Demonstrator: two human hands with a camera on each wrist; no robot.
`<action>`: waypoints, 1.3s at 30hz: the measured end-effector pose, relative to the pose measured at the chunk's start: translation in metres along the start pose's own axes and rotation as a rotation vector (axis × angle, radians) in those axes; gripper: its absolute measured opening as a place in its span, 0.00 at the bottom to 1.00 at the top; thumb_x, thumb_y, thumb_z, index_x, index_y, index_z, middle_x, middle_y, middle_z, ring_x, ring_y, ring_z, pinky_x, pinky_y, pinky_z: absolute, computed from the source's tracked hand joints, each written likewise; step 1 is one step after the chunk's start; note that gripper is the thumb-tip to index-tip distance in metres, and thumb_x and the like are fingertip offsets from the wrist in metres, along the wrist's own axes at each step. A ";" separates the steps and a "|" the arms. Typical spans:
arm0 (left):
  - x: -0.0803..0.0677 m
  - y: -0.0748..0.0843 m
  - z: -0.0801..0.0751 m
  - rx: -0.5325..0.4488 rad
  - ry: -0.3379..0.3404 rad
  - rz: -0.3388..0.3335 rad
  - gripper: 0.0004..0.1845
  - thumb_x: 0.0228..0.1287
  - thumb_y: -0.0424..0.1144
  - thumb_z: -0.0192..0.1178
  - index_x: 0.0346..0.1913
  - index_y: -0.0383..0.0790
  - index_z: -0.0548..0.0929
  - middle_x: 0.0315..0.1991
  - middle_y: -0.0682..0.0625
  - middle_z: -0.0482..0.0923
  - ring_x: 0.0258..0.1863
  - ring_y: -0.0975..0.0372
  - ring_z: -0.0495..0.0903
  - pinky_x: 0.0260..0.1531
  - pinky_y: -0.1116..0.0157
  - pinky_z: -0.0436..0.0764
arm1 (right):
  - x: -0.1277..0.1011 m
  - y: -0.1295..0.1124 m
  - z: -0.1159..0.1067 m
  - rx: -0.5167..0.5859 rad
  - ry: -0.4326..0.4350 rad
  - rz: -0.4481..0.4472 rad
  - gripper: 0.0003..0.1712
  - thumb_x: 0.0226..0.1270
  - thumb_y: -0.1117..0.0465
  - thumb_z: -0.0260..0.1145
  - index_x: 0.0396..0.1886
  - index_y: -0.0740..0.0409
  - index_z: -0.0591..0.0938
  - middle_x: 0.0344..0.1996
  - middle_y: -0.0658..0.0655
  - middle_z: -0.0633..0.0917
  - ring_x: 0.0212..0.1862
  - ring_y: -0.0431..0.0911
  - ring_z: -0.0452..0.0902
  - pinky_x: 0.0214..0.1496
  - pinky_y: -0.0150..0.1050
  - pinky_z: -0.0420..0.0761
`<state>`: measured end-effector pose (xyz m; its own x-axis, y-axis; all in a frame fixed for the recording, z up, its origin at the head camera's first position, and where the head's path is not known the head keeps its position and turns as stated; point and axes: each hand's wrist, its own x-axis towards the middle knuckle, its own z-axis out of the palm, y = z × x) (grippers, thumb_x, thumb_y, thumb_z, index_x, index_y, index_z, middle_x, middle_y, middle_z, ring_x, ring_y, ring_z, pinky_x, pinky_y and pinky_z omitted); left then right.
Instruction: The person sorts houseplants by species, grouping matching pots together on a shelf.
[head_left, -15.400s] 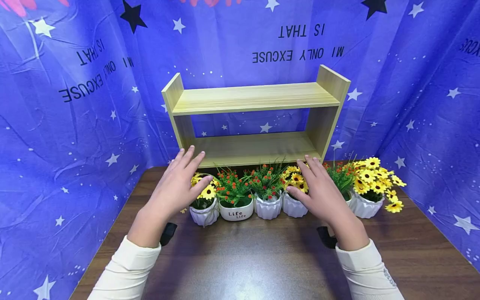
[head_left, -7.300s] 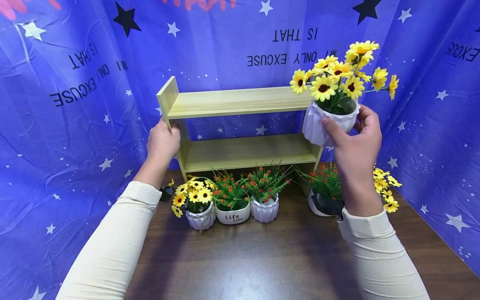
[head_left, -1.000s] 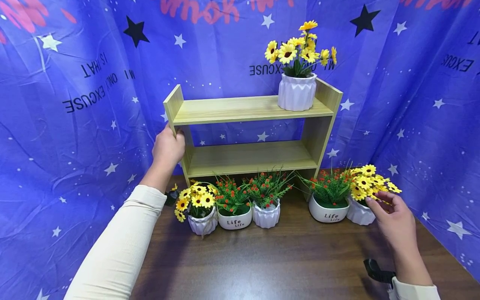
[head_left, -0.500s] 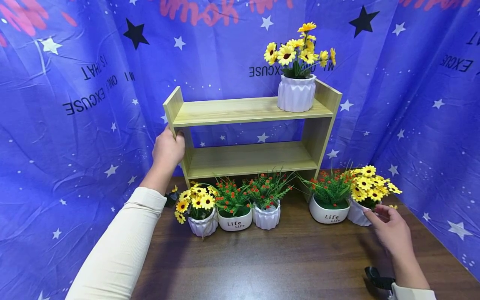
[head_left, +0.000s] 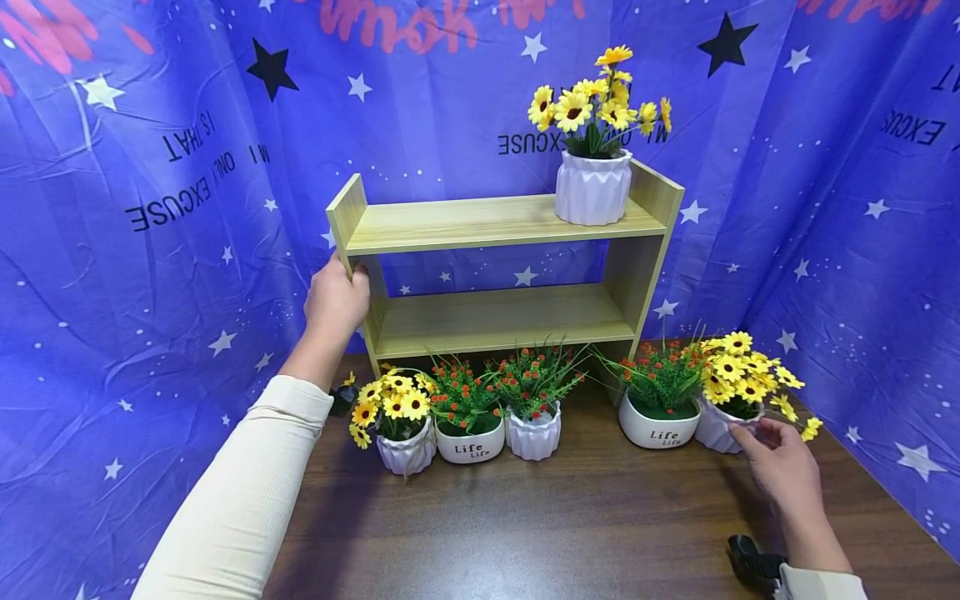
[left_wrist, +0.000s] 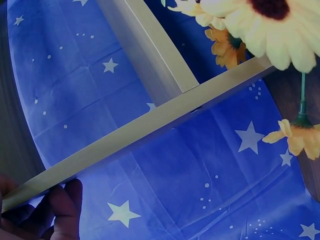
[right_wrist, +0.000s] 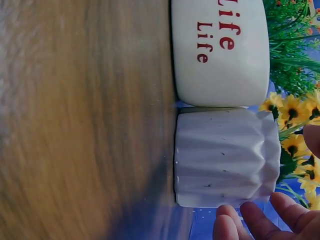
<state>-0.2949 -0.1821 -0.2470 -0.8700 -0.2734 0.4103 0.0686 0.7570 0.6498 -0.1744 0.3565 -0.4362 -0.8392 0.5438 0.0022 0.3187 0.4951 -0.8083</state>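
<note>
A two-tier wooden shelf (head_left: 495,221) stands at the back of the table. My left hand (head_left: 339,293) grips its left side panel (left_wrist: 165,112), and the fingers (left_wrist: 65,210) curl behind the board. A white ribbed pot of yellow daisies (head_left: 592,187) stands at the right end of the top tier. My right hand (head_left: 772,442) reaches a second ribbed pot of yellow daisies (head_left: 712,427) at the far right of the table. Its spread fingers (right_wrist: 250,220) lie beside the pot (right_wrist: 225,155), with the thumb near the blooms, and do not clasp it.
A round "Life" pot (head_left: 658,429) with red-berried greens touches the ribbed pot's left side. Three more flower pots (head_left: 470,440) stand in a row before the shelf. The lower tier (head_left: 502,317) holds nothing. Blue star-print cloth (head_left: 150,250) walls in the brown table (head_left: 585,533).
My right hand has dropped from the daisy blooms to the side of the far-right ribbed pot, and the blooms have shifted slightly right. The left hand still holds the shelf.
</note>
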 end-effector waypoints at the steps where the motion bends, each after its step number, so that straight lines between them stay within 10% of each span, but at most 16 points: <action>1: 0.000 0.000 0.000 0.001 0.000 0.000 0.20 0.75 0.45 0.43 0.62 0.41 0.74 0.57 0.35 0.78 0.55 0.39 0.78 0.49 0.38 0.72 | 0.001 0.001 0.000 0.005 -0.007 0.006 0.47 0.72 0.41 0.58 0.71 0.75 0.58 0.65 0.79 0.66 0.66 0.71 0.62 0.61 0.62 0.66; 39: 0.002 -0.001 0.001 0.010 -0.012 0.003 0.20 0.75 0.47 0.43 0.60 0.39 0.73 0.56 0.33 0.78 0.53 0.37 0.78 0.46 0.37 0.73 | 0.036 0.004 0.041 0.277 0.138 0.047 0.51 0.66 0.50 0.66 0.76 0.67 0.49 0.71 0.72 0.61 0.69 0.63 0.59 0.69 0.55 0.62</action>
<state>-0.2970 -0.1831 -0.2476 -0.8755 -0.2640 0.4048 0.0665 0.7639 0.6419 -0.2214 0.3503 -0.4634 -0.7524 0.6582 0.0257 0.2078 0.2742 -0.9389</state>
